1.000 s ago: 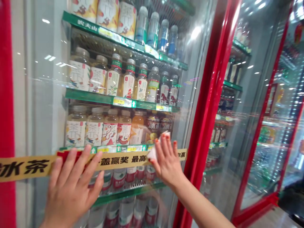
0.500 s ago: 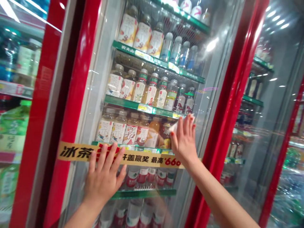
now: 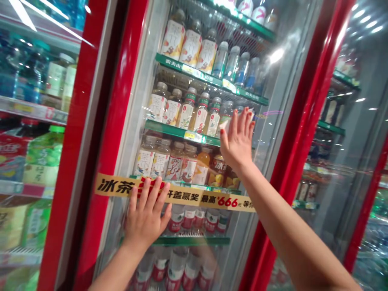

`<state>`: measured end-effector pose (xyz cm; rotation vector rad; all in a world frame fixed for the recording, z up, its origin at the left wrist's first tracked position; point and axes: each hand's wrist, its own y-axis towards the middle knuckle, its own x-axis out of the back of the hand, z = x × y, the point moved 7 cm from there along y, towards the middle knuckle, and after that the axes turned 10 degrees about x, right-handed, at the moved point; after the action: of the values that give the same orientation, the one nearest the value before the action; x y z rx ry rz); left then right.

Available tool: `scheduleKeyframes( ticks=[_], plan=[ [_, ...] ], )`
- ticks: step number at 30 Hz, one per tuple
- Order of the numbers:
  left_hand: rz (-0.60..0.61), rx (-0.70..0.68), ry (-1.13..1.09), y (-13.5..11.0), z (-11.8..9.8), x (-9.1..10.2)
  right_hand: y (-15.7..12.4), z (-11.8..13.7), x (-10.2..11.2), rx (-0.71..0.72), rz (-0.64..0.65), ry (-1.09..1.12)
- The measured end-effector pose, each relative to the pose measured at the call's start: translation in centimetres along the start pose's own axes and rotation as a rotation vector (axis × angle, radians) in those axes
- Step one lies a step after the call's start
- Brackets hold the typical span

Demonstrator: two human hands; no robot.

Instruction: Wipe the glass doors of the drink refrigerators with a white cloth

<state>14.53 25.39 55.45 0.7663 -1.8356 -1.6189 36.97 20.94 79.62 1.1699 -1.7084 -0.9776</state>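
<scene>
The red-framed glass door (image 3: 106,141) of a drinks cooler filled the frame's centre. Low in the middle, the left hand (image 3: 147,216) lay with spread fingers on a yellow banner (image 3: 188,196); right of centre, the right hand (image 3: 238,139) pressed a white cloth (image 3: 226,124) on the glass under spread fingers.

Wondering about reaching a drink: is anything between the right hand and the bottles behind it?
Yes. The glass door of the drinks cooler stands between them: the right hand and its white cloth are on the outer side of the glass, and the bottles stand on the shelf behind it.
</scene>
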Motion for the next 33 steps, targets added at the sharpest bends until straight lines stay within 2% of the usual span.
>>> scheduleKeyframes(
  ticks=[1,2,3,5,6,7,8,9,12,13,14,15,16,19,20,22,25,26,27,28,30,31,32,33],
  plan=[
    [0.001,0.001,-0.002,0.0,0.1,0.0,1.1,1.8,0.0,0.006,-0.021,0.005],
    [0.005,0.000,-0.007,0.0,0.1,0.0,1.5,4.5,-0.2,0.089,-0.015,0.014],
    [0.008,-0.001,-0.013,0.0,0.2,0.1,1.1,7.7,-0.5,0.239,0.014,0.036],
    [0.011,0.000,-0.028,0.0,0.3,0.1,-2.6,12.9,-1.1,0.618,0.101,0.105],
    [0.012,0.003,-0.033,0.0,0.4,0.1,-5.0,13.7,-1.3,0.756,0.137,0.127],
    [0.013,0.006,-0.038,0.0,0.4,0.1,-7.2,13.0,-1.5,0.825,0.168,0.135],
    [0.014,0.008,-0.041,-0.1,0.3,0.0,-8.7,10.9,-1.6,0.808,0.192,0.123],
    [0.016,0.009,-0.043,-0.1,0.3,0.0,-9.2,7.7,-1.5,0.713,0.193,0.104],
    [0.014,0.008,-0.048,-0.1,0.1,0.1,-7.7,-3.6,-0.2,0.120,0.036,0.046],
    [0.014,0.009,-0.045,-0.1,0.1,0.1,-7.3,-5.8,0.2,-0.062,-0.035,0.039],
    [0.014,0.009,-0.038,-0.1,0.1,0.2,-7.3,-6.6,0.5,-0.182,-0.090,0.035],
    [0.015,0.010,-0.031,-0.1,0.2,0.2,-7.5,-5.9,0.4,-0.210,-0.110,0.033],
    [0.021,0.009,-0.023,-0.2,0.2,0.2,-8.0,-4.1,0.1,-0.141,-0.094,0.033],
    [0.032,0.018,-0.019,-0.2,0.4,0.1,-12.1,3.7,-1.5,0.438,0.103,0.092],
    [0.030,0.020,-0.021,-0.2,0.4,0.0,-13.6,4.4,-1.6,0.543,0.135,0.098],
    [0.024,0.019,-0.023,-0.3,0.2,0.0,-14.4,2.0,-1.3,0.467,0.134,0.068],
    [0.016,0.025,-0.013,-0.3,0.0,0.0,-11.0,-3.9,-0.1,0.045,0.021,0.014],
    [0.013,0.032,-0.005,-0.3,0.1,0.1,-9.8,-4.4,0.1,-0.056,-0.022,0.009],
    [0.012,0.031,0.005,-0.2,0.2,0.2,-8.8,-3.9,0.3,-0.097,-0.058,0.006],
    [0.015,0.022,0.014,-0.2,0.2,0.3,-8.1,-2.1,0.2,-0.039,-0.058,0.017],
    [0.034,-0.008,0.021,-0.1,0.3,0.4,-8.2,3.0,-0.7,0.307,0.037,0.074],
    [0.045,-0.024,0.022,-0.2,0.2,0.4,-9.1,4.6,-1.0,0.458,0.088,0.096],
    [0.049,-0.030,0.022,-0.2,0.2,0.4,-10.0,5.0,-1.2,0.540,0.128,0.103],
    [0.050,-0.025,0.018,-0.2,0.3,0.3,-10.5,3.8,-1.2,0.528,0.144,0.095]
  ],
)
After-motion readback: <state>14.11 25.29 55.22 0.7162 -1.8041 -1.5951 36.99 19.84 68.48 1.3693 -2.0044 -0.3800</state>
